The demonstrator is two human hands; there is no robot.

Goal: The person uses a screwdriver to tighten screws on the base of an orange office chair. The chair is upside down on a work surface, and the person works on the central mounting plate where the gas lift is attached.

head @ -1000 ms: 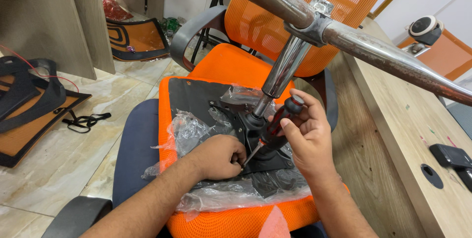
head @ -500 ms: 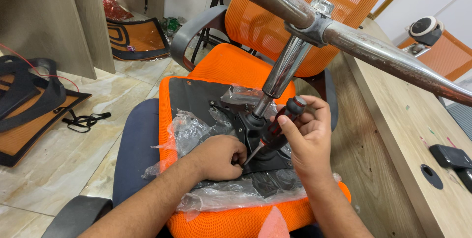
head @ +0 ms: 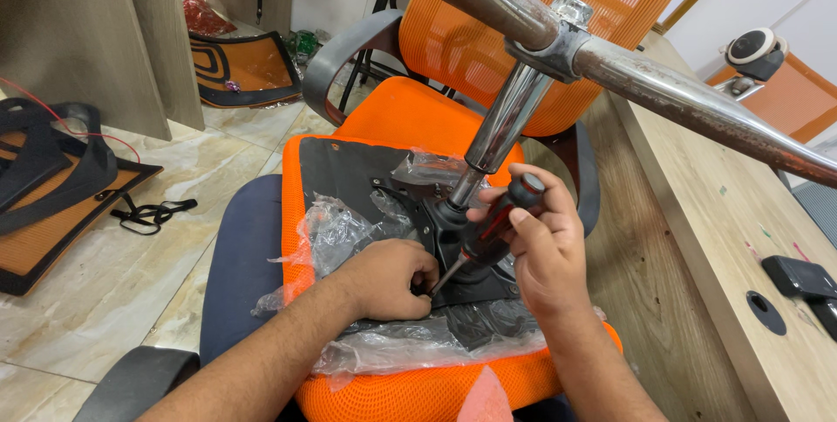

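Orange mesh of the upturned seat cushion (head: 392, 391) fills the nearest part of my view; it lies underside-up across a dark chair. Crumpled clear plastic wrap (head: 349, 230) covers much of its black underside panel (head: 340, 169).

Left hand (head: 388, 278): fingers curled together and pressed down at the black mechanism plate (head: 475, 287), right at the screwdriver tip. I cannot tell whether they pinch a screw.

Right hand (head: 540, 252): fingers closed round the black-and-red handle of the screwdriver (head: 488, 230). Long axis runs from upper right, at the handle, down to lower left, where the blade meets the plate just beside the left fingers. The right hand is above and right of the contact point; the left is the nearer one.

The chrome gas column (head: 501, 130) rises from the plate to the hub of the rusted chair base (head: 610, 64).

Right: wooden tabletop (head: 724, 239) with a round cable hole and a black device (head: 798, 275). Farther off: second orange chair (head: 453, 47), an orange-and-black panel (head: 244, 69) and strap (head: 148, 213) on the tiled floor (head: 113, 300). No labels legible.
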